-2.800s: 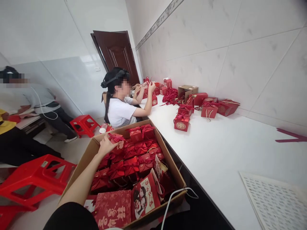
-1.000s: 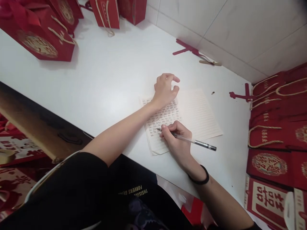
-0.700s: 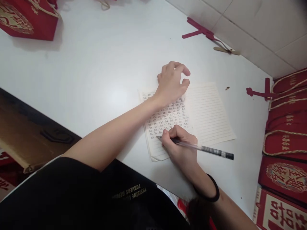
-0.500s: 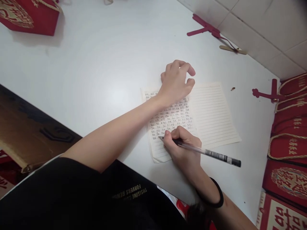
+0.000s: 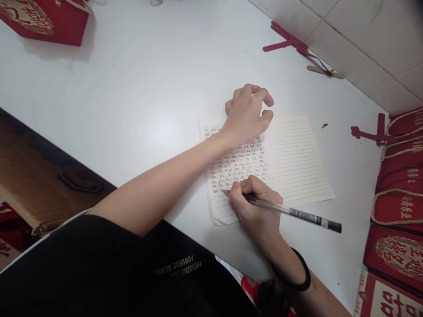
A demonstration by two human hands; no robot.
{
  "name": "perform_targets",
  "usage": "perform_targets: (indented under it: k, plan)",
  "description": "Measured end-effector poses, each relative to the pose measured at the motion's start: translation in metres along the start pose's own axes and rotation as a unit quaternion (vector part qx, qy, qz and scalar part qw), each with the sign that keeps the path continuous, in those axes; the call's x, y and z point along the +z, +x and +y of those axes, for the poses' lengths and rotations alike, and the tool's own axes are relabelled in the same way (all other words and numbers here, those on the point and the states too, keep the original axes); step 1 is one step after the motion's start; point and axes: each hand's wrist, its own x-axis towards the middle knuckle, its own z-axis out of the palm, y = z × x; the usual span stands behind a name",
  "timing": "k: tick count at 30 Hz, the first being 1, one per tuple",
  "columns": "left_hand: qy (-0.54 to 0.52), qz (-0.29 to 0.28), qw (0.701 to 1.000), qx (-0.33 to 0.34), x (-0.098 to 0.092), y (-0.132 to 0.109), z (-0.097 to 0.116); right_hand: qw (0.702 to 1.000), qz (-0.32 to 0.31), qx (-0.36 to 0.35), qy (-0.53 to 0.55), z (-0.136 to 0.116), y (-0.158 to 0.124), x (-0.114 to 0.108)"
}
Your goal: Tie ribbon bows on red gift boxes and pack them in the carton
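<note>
An open notebook (image 5: 299, 158) with ruled pages lies on the white table. Rows of handwritten numbers fill most of its left page, while the right page is blank. My right hand (image 5: 259, 204) grips a black-capped pen (image 5: 302, 214), its tip touching the left page at the lowest row of numbers. A black band circles the right wrist. Across the top of the notebook rests my left hand (image 5: 249, 110), palm down, fingers loosely curved and apart, holding nothing. The left hand and forearm cover part of the written page.
Red gift bags (image 5: 398, 207) with rope handles line the right edge. Another red bag (image 5: 49, 22) stands at the upper left. Dark red strips (image 5: 287, 42) lie by the tiled wall (image 5: 363, 35). A cardboard box (image 5: 49, 176) sits below the table edge at left.
The pen has moved slightly along the lowest row, and more marks show after its first number. The whole view has shifted a little; my left hand keeps its place on the notebook.
</note>
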Motion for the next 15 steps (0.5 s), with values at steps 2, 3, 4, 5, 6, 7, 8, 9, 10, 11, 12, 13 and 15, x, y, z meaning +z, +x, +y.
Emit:
perform_targets:
  k: [2, 3, 4, 5, 6, 7, 8, 9, 10, 11, 12, 13, 15]
  plan:
    - [0.0, -0.006, 1.0, -0.001, -0.0029, -0.0011, 0.0021, 1.0, 0.003, -0.002, -0.001, 0.0003, 0.0001, 0.0]
    - [0.001, -0.009, 1.0, -0.002, -0.0043, -0.0016, 0.0032, 1.0, 0.004, -0.002, -0.001, 0.0004, 0.0001, 0.0]
    - [0.001, -0.013, 1.0, -0.002, -0.0054, -0.002, 0.0041, 1.0, 0.005, -0.003, 0.001, 0.0005, 0.0002, -0.0001]
    - [0.003, -0.016, 1.0, -0.003, -0.0062, -0.0023, 0.0048, 1.0, 0.005, -0.004, 0.004, 0.0005, 0.0002, -0.0001]
    - [0.005, -0.019, 1.0, -0.005, -0.0065, -0.0024, 0.0051, 1.0, 0.008, -0.006, 0.004, 0.0004, 0.0002, -0.0002]
    - [0.008, -0.021, 1.0, -0.006, -0.0063, -0.0024, 0.0051, 1.0, 0.012, -0.008, 0.002, 0.0002, 0.0002, -0.0001]
    - [0.013, -0.022, 1.0, -0.007, -0.0056, -0.0023, 0.0047, 1.0, 0.016, -0.007, -0.001, 0.0, 0.0001, 0.0]
    - [0.017, -0.023, 1.0, -0.008, -0.0045, -0.002, 0.004, 1.0, 0.017, -0.005, -0.005, -0.0003, 0.0, 0.0001]
    - [0.022, -0.022, 0.999, -0.008, -0.0031, -0.0017, 0.0033, 1.0, 0.015, 0.0, -0.008, -0.0006, -0.0003, 0.0003]
    - [0.026, -0.021, 0.999, -0.008, -0.0017, -0.0014, 0.0026, 1.0, 0.012, 0.003, -0.009, -0.0008, -0.0007, 0.0005]
    - [0.031, -0.02, 0.999, -0.007, -0.0005, -0.0012, 0.0022, 1.0, 0.01, 0.005, -0.009, -0.0009, -0.0011, 0.0006]
    - [0.037, -0.018, 0.999, -0.008, 0.0003, -0.0011, 0.0022, 1.0, 0.007, 0.003, -0.006, -0.0008, -0.0014, 0.0005]
    - [0.045, -0.018, 0.999, -0.01, 0.0001, -0.0011, 0.0035, 1.0, 0.007, -0.002, 0.024, 0.0, -0.0015, -0.0009]
